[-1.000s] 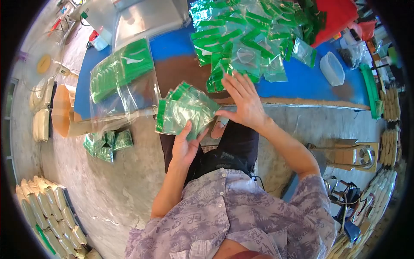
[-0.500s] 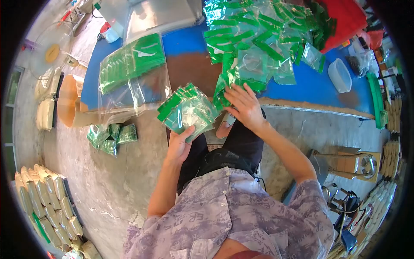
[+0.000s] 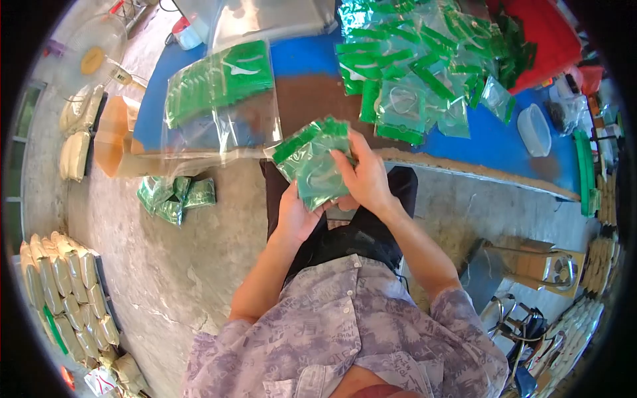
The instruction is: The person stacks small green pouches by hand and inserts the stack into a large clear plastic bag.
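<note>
A fanned stack of clear packets with green tops (image 3: 312,159) is held over my lap, by the table's near edge. My left hand (image 3: 298,215) supports it from below, fingers partly hidden behind the packets. My right hand (image 3: 365,174) grips a packet at the stack's right side, its thumb on the front. On the blue table (image 3: 302,56), a heap of similar green packets (image 3: 418,66) lies beyond my right hand. To the left, a large clear bag (image 3: 222,89) holds a row of green-topped packets and hangs over the table edge.
A white plastic tub (image 3: 534,131) and a red sheet (image 3: 547,40) are on the right of the table. Packed green bundles (image 3: 176,198) lie on the floor at left, near a brown paper bag (image 3: 114,136). Stacked filled bags (image 3: 66,285) stand lower left; a metal-framed item (image 3: 531,262) is at right.
My right hand reached to the heap, then came back to the stack with a packet. The stack in my left hand now has this packet at its front. The view has shifted slightly.
</note>
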Available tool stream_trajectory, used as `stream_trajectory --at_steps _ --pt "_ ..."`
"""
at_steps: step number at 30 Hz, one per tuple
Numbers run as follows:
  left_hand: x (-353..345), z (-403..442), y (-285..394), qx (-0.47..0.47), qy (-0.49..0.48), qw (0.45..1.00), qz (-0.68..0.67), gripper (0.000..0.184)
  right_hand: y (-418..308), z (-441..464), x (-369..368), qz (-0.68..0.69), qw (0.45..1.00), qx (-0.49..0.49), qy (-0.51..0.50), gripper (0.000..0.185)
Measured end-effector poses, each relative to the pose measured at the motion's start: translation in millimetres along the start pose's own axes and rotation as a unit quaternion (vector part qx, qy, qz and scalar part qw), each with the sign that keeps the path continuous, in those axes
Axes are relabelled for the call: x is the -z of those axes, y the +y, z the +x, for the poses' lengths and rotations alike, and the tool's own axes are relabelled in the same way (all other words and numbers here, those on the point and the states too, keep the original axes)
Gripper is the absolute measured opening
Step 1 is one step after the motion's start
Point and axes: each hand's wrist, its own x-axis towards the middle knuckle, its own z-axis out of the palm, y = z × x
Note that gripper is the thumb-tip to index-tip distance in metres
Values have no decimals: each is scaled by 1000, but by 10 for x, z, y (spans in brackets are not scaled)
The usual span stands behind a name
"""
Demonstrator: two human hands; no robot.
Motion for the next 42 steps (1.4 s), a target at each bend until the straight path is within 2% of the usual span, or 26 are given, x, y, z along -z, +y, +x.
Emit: stream_trajectory --at_steps 2,3,6,7,9,13,16,18,22,23,24,26,27,29,30,32,33,35,37,39,42 --pt "-128 -71 97 -18 8 999 -30 69 68 -8 4 49 998 -32 -31 37" --pt "-74 -64 125 -18 -14 1000 1 82 74 -39 30 72 995 -54 -47 39" --pt "41 -74 111 -30 -22 998 53 76 8 -26 167 48 992 -63 -101 40" --pt "117 -74 160 -19 -73 996 48 60 -39 -16 196 111 985 -69 -110 40" --pt "127 -32 141 -47 -49 986 151 53 -133 -7 243 235 960 -82 -128 39" --pt "23 -24 209 -106 -8 950 294 50 -156 144 503 160 953 -121 -229 42" --pt "-206 -125 397 -159 11 831 533 53 -240 324 698 134 944 -139 -269 47" --pt "-251 -131 386 -174 1 822 542 61 -368 386 729 143 936 -142 -290 50" --pt "-315 -191 413 -168 8 806 567 69 -544 297 625 -46 963 -21 -264 46" --pt "-307 -184 414 -165 4 805 570 71 -621 281 627 -13 961 -35 -274 46" --pt "-291 -183 422 -155 -19 819 552 72 -697 265 628 19 957 -50 -284 47" --pt "-251 -213 452 -133 -57 844 516 73 -514 177 538 79 960 83 -255 48" --pt "-261 -222 459 -104 -62 855 504 73 -556 169 554 88 961 80 -248 46" --pt "-260 -196 458 -89 -95 839 529 68 -454 205 516 10 980 108 -167 41" --pt "-266 -169 448 -82 -116 829 540 65 -351 267 504 -16 988 122 -95 35" --pt "-172 -121 364 -49 -132 854 501 60 -163 489 613 -120 987 101 26 31" --pt "-125 -116 315 -33 -139 865 481 57 57 692 828 -178 980 85 35 41" --pt "-127 -108 237 12 -84 943 321 53 570 1044 1264 -316 931 181 38 58" --pt "-125 -113 149 48 -26 978 201 51 790 1191 1476 -338 933 120 -19 67" --pt "-156 -54 72 65 -23 989 133 50 819 1246 1550 -347 934 77 -50 74" --pt "-253 16 21 58 -16 996 62 51 673 1226 1564 -276 958 -79 14 62"
